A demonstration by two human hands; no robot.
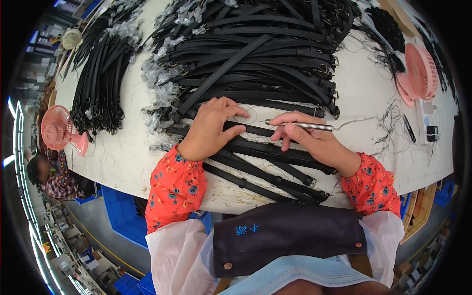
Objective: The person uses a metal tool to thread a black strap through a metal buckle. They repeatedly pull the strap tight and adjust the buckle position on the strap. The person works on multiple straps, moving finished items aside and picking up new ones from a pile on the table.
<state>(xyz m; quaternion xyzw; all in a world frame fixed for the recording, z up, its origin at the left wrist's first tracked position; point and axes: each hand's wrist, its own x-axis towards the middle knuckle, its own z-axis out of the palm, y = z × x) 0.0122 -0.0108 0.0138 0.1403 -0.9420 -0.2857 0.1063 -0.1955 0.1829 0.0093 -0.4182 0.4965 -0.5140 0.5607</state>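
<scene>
My left hand point(211, 129) lies over a black belt point(253, 129), its fingers bent and its thumb pressing along the near edge. Between the thumb and fingers of my right hand point(312, 140) is a slim silver pen-shaped tool point(314, 126) with a thin cord at its back end. The tool's tip points left, just above the belt and close to my left fingers. Several finished-looking black belts point(250, 183) with buckles lie between my arms, nearer to me. Beyond my hands spreads a large pile of black belts point(246, 66), many with clear plastic wrap at their left ends.
Another belt bundle point(101, 81) lies at the far left of the white table point(135, 142). Pink fans point(57, 129) stand at both sides. Loose threads point(391, 130) and a black pen point(409, 129) lie at right. Blue bins point(120, 216) stand below; a person point(61, 179) sits at left.
</scene>
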